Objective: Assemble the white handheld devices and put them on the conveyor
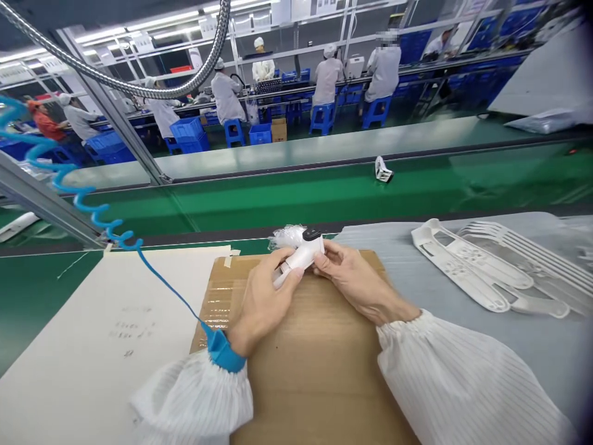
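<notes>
Both hands hold one small white plastic housing with a black end cap [303, 254], tilted up to the right above the cardboard sheet [315, 364]. My left hand [266, 287] is closed round its lower left end, thumb along the near side. At the upper right end, my right hand [349, 275] grips it between thumb and fingers. A blue wrist strap [225, 352] sits on my left wrist, with a coiled blue cord [111, 225] running up to the left. Just behind the housing lies crumpled clear plastic [286, 236].
White plastic frames [467, 266] lie on the grey mat at right. White paper [139, 321] covers the left side. Beyond runs a green conveyor belt [278, 201] carrying a small white part [382, 170]. A metal post [111, 93] stands at left. Several people work at far benches.
</notes>
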The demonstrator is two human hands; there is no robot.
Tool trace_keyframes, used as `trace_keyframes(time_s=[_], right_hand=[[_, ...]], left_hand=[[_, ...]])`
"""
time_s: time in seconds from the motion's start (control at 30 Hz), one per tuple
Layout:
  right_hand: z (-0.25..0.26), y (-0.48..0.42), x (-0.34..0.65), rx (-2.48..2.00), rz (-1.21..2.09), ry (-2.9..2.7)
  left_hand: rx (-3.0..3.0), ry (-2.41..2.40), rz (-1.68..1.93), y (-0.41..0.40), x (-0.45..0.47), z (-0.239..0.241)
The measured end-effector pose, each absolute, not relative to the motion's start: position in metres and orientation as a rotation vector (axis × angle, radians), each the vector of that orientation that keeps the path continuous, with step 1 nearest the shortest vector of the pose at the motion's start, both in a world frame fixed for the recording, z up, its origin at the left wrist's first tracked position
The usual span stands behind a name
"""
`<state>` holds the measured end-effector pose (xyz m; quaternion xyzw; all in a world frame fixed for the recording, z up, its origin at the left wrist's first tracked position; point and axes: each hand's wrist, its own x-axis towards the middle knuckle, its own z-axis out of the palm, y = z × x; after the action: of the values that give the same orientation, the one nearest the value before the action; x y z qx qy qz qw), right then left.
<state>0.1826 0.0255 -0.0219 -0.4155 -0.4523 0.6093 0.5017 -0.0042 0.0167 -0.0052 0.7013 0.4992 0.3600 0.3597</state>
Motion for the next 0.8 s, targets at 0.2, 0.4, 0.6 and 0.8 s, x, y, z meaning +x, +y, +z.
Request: trace_keyframes(time_s=[0.2,0.4,0.6,0.8], right_hand=[[-0.016,0.025,0.171,-0.947,1.475,-0.896],[-0.003,0.019,0.153,-0.821,1.672,-0.224],[0.002,0.018,0.161,-0.745,1.664,-0.081],[0.003,0.017,0.157,-0.678,1.768,-0.474]], left_hand=[[1.864,1.204,0.954,0.011,0.002,-0.006],[2.258,1.345,0.425,-0.006,0.017,-0.002],[2.54,1.365,0.186,-0.006,0.023,0.003],[2.356,1.581,0.746,0.008,0.004,-0.003]])
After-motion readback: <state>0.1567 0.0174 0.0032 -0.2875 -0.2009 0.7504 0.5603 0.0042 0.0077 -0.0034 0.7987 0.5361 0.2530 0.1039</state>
